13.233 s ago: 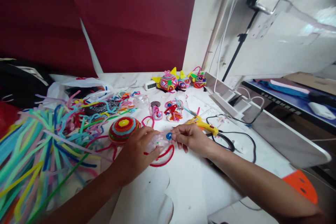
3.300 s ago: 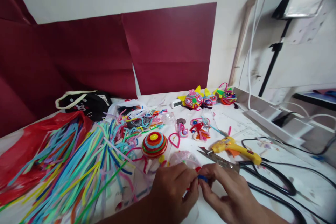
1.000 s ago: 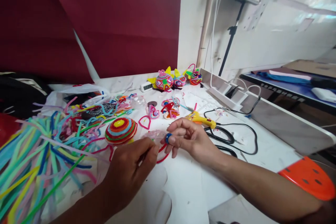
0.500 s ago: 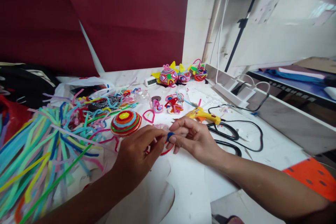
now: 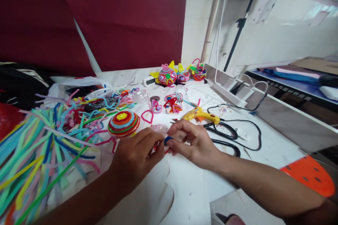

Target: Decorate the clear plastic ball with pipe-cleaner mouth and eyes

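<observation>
A small dark-blue coil (image 5: 167,141), apparently wound pipe cleaner, sits between my fingertips above the white table. My right hand (image 5: 195,145) pinches it between thumb and fingers. Fingers of my left hand (image 5: 136,154) are closed at the coil's left side; what lies between those tips is partly hidden. Just beyond my left hand rests a ball wrapped in striped pipe cleaner (image 5: 123,124), with a yellow centre. Past my right hand lie a yellow glue gun (image 5: 202,115) and black-handled scissors (image 5: 224,130), whose blades are partly covered by the hand.
Loose pipe cleaners (image 5: 39,154) spread over the left side. Finished colourful pipe-cleaner figures (image 5: 167,76) stand at the back beside a small digital timer (image 5: 149,81). A power strip (image 5: 232,93) lies along the right edge, with a black cord (image 5: 260,137) looping across the table.
The view has shifted slightly, so everything sits a little further left. My fingers have moved a little around the blue coil, which now looks more tilted.
</observation>
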### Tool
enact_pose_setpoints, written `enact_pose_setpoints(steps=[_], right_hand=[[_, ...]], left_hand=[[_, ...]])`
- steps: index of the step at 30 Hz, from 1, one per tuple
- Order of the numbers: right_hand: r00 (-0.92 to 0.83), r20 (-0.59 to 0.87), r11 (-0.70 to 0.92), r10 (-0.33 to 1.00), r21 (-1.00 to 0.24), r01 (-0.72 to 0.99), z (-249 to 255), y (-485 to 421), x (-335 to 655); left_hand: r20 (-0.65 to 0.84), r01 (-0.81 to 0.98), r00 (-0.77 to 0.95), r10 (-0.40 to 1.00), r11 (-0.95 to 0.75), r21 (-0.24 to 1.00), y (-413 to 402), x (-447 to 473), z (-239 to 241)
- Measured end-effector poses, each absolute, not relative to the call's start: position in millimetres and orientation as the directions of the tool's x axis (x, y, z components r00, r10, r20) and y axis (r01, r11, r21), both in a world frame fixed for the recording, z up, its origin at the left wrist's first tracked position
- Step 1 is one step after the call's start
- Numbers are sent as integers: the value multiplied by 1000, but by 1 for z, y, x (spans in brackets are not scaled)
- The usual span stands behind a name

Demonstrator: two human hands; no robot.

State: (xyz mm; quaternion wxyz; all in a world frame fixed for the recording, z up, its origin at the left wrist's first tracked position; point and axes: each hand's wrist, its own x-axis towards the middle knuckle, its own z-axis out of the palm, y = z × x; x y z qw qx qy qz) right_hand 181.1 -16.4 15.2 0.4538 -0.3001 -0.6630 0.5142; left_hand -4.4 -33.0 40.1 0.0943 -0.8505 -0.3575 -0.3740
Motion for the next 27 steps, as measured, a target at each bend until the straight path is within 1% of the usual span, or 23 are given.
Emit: enact_pose_setpoints(steps=[4, 6, 8, 12, 19, 21, 23, 27], right_hand=[[-431, 250, 195, 867, -966, -167, 15, -16, 179], [-437, 241, 165, 867, -965, -204, 16, -15, 179], [-438, 239, 152, 867, -963, -224, 16, -15, 179], [-440, 233, 146, 867, -964, -222, 16, -15, 179], [-459, 198, 113, 866, -972, -207, 20, -17, 179], [-465, 189, 90, 865, -970, -227, 21, -16, 180], [-469, 184, 67, 864, -965, -255, 21, -15, 180], [-485, 178, 29, 856, -954, -300, 20, -12, 179]], left_hand=[[705, 684, 456, 543, -721, 112, -34, -4, 39], [717, 674, 477, 509, -735, 74, -35, -4, 39], [730, 660, 512, 453, -751, 3, -35, -4, 39], [734, 643, 568, 373, -757, -113, -34, -5, 41], [715, 627, 613, 335, -758, -182, -35, -8, 42], [721, 623, 598, 350, -769, -143, -35, -8, 42], [726, 620, 559, 401, -783, -45, -35, -8, 42], [672, 593, 445, 592, -757, 274, -34, -6, 44]])
